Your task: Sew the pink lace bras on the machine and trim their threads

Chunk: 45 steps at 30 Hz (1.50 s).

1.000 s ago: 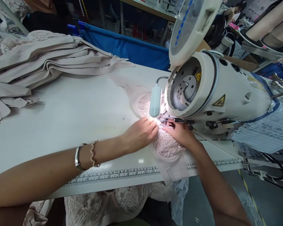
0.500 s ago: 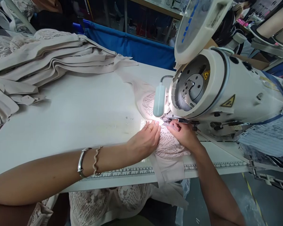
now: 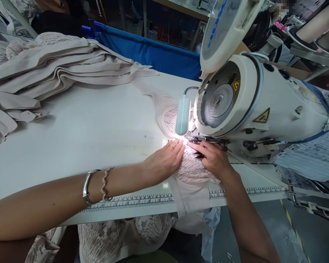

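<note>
A pale pink lace piece (image 3: pixel 190 171) lies under the needle of a white sewing machine (image 3: pixel 265 106). My left hand (image 3: pixel 164 159) rests flat on its left edge, fingers stretched toward the lit needle area, with a ring on one finger. My right hand (image 3: pixel 215 159) presses on the lace just right of the needle. Its fingers curl round small dark thread snips (image 3: pixel 198 154), whose tips poke out to the left. The fabric's plain beige end hangs over the table's front edge (image 3: pixel 190 204). The needle itself is hidden by glare.
A small lamp (image 3: pixel 182 115) shines on the needle area. A heap of beige fabric pieces (image 3: pixel 44 69) covers the white table's (image 3: pixel 98 128) far left. A printed ruler (image 3: pixel 137 200) runs along the front edge. Papers (image 3: pixel 312 157) lie right of the machine, with a blue cloth barrier (image 3: pixel 159 54) behind.
The round mechanism in the machine's head now looks blurred. The lace has fed away under the needle. My left hand's fingers have flattened out, and the snips' tips now show beside my right hand.
</note>
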Motion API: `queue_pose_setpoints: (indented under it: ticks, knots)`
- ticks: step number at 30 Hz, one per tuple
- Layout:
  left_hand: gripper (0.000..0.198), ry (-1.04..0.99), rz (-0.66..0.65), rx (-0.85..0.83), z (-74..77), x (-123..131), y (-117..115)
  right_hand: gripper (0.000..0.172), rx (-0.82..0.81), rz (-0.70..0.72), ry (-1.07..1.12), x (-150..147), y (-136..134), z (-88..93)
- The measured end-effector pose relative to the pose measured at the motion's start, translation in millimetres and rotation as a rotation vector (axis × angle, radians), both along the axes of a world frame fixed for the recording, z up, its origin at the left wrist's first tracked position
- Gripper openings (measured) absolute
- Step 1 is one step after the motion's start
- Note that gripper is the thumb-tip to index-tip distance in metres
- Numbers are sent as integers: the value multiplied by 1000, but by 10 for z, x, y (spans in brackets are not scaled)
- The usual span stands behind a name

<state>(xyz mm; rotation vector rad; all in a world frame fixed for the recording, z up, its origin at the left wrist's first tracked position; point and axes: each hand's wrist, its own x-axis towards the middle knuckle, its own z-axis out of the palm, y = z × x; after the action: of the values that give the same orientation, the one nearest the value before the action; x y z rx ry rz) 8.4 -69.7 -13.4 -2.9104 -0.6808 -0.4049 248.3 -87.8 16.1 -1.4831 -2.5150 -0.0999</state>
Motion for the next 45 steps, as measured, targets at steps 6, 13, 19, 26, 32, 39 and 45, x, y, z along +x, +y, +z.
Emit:
queue_pose_setpoints:
  ticks: [6,13,19,26,32,39,45]
  knots:
    - [45,-69,-78,-60,22,-86,174,69,59,28,-15,-17,34,-31]
    - [39,-139,-148,-178,206,-175,361,69,-2,6,-15,-38,23,-12]
    - [39,-130,-141,-283,269,-235,488,66,-46,15,30,-57,22,12]
    - [40,-79,-103,-209,347,-171,559,65,-76,-10,46,-92,15,-9]
    - [40,-165,-35,-271,198,45,64,64,-108,22,151,-58,26,-69]
    - [30,-151,-114,-371,148,-19,73,55,-22,49,160,42,-2,-124]
    - [25,-136,-186,-544,310,-122,384,55,28,77,64,-19,23,-111]
